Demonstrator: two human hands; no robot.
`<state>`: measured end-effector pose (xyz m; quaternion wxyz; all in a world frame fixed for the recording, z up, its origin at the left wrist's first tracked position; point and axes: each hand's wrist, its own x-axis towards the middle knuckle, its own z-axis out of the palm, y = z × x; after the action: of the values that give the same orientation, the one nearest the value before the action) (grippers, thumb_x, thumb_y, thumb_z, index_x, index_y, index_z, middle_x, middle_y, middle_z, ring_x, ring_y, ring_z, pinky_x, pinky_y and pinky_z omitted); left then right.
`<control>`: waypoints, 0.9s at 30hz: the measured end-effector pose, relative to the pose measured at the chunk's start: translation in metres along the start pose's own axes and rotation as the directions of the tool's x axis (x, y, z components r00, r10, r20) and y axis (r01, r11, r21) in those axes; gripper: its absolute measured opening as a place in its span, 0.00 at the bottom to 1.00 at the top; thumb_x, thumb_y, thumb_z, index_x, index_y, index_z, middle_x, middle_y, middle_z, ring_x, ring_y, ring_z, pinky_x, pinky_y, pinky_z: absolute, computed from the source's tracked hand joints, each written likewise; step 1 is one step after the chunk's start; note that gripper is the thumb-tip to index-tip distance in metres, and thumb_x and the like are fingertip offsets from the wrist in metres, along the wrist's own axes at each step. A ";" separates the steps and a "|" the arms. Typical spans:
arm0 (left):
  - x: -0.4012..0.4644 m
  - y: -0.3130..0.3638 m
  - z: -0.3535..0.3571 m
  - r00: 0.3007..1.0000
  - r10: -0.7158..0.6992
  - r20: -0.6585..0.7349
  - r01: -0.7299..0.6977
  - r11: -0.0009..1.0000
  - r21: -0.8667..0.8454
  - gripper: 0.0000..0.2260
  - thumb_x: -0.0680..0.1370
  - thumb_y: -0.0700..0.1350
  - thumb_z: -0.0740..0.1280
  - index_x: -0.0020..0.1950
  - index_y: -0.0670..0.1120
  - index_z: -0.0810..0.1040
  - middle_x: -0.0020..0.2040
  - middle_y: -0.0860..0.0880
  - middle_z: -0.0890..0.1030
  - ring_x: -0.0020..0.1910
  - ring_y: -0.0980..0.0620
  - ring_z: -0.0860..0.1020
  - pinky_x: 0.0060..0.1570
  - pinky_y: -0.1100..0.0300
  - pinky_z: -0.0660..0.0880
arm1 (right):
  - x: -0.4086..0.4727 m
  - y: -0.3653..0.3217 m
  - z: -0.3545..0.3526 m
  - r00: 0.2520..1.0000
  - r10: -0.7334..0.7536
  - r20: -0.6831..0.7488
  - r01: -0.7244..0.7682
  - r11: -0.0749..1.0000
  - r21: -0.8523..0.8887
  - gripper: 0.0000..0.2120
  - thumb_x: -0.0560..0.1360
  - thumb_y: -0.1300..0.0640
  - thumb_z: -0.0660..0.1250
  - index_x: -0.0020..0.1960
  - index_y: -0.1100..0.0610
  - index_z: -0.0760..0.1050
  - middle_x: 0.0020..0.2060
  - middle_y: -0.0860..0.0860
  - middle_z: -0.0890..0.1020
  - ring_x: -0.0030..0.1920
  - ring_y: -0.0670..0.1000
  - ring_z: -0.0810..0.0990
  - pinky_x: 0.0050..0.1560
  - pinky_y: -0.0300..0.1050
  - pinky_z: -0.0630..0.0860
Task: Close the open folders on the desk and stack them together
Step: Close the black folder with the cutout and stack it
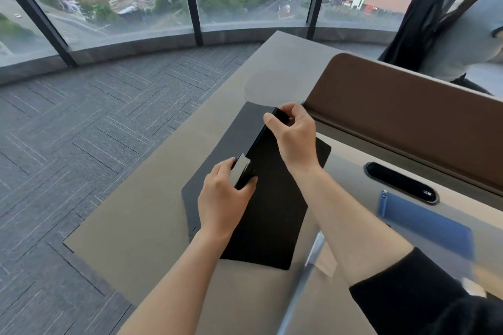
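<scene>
A black folder (261,215) lies spread open on the beige desk (141,215), its two covers flat and its spine raised along the middle. My left hand (223,198) grips the near end of the spine, where a pale label shows. My right hand (294,130) pinches the far end of the spine. A blue folder (424,223) lies flat to the right, near the desk's cable slot, blurred at its near edge. A pale blue strip (302,280), possibly another folder's edge, runs under my right forearm.
A brown divider panel (408,106) stands along the desk's right side. A black oval cable slot (400,182) sits in front of it. Beyond the divider is a chair with a dark garment (419,16). Carpet floor lies to the left of the desk's edge.
</scene>
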<state>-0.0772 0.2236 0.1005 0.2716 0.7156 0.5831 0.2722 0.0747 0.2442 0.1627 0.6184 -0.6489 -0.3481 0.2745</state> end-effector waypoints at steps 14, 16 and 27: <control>-0.024 0.031 -0.029 0.996 0.018 -0.089 -0.033 0.984 -0.174 0.14 0.78 0.49 0.69 0.35 0.45 0.74 0.26 0.51 0.73 0.28 0.46 0.71 0.30 0.57 0.63 | -0.053 -0.058 -0.010 0.969 -0.237 0.068 0.219 0.955 0.201 0.13 0.71 0.64 0.70 0.47 0.51 0.70 0.39 0.56 0.73 0.34 0.49 0.71 0.37 0.38 0.71; -0.025 0.034 -0.031 0.996 0.004 -0.086 -0.023 0.975 -0.221 0.14 0.79 0.48 0.69 0.35 0.44 0.74 0.26 0.52 0.72 0.27 0.49 0.69 0.30 0.57 0.64 | -0.057 -0.057 -0.017 0.970 -0.235 0.066 0.218 0.956 0.194 0.14 0.71 0.61 0.70 0.50 0.47 0.70 0.44 0.62 0.75 0.36 0.49 0.75 0.40 0.38 0.73; -0.031 0.091 -0.048 0.996 -0.070 0.053 0.087 0.772 -0.629 0.04 0.79 0.47 0.70 0.47 0.51 0.84 0.44 0.53 0.87 0.44 0.58 0.85 0.48 0.62 0.80 | -0.081 0.001 -0.113 0.976 0.054 -0.213 -0.069 0.995 -0.065 0.23 0.78 0.51 0.67 0.71 0.48 0.66 0.61 0.42 0.70 0.65 0.46 0.71 0.65 0.44 0.70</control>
<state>-0.0538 0.1812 0.1959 0.5142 0.5620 0.4840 0.4307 0.1140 0.1110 0.1648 0.6193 -0.7066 -0.2698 0.2106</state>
